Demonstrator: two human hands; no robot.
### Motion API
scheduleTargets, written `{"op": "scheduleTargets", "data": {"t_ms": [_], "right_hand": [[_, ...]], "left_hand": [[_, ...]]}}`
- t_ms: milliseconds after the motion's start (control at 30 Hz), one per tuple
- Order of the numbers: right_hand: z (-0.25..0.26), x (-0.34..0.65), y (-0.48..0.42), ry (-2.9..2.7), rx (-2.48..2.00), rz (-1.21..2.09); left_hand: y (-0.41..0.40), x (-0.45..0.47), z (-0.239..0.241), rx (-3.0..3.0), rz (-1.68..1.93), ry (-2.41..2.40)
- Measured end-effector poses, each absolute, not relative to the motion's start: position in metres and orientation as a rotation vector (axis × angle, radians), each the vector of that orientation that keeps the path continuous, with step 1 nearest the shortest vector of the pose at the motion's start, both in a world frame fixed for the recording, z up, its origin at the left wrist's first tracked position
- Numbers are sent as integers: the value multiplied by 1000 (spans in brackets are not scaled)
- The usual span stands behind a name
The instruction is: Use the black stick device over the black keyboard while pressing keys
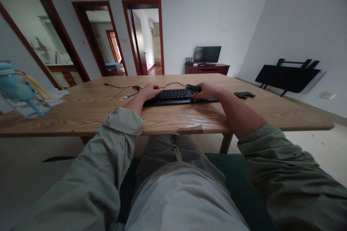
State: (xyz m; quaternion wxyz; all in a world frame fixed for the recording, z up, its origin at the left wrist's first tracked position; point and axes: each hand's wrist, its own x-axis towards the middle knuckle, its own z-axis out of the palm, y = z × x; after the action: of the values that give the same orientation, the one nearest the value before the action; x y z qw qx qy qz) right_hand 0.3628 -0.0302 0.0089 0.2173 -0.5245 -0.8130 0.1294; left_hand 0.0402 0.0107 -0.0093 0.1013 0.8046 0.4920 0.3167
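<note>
A black keyboard [175, 96] lies on the wooden table [89, 112] in front of me. My left hand [150, 90] rests curled on the keyboard's left end, gripping it. My right hand [206, 90] is closed over the keyboard's right part and pinches a small black tool [193, 87] with something red at its tip. A thin black cable [127, 87] runs from the keyboard to the left across the table. A blue pen-like stick [131, 95] lies just left of my left hand.
A small pile of black parts [244, 95] lies right of the keyboard. A blue bottle in a clear container [20, 90] stands at the table's left end. A folded black table [288, 77] leans on the right wall. A TV [207, 54] stands at the back.
</note>
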Motion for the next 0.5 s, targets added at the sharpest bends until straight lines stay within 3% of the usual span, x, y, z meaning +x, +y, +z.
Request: {"op": "scheduleTargets", "data": {"t_ms": [500], "right_hand": [[8, 368, -26, -2261, -1486, 287]], "left_hand": [[16, 37, -11, 2369, 957, 1431]]}}
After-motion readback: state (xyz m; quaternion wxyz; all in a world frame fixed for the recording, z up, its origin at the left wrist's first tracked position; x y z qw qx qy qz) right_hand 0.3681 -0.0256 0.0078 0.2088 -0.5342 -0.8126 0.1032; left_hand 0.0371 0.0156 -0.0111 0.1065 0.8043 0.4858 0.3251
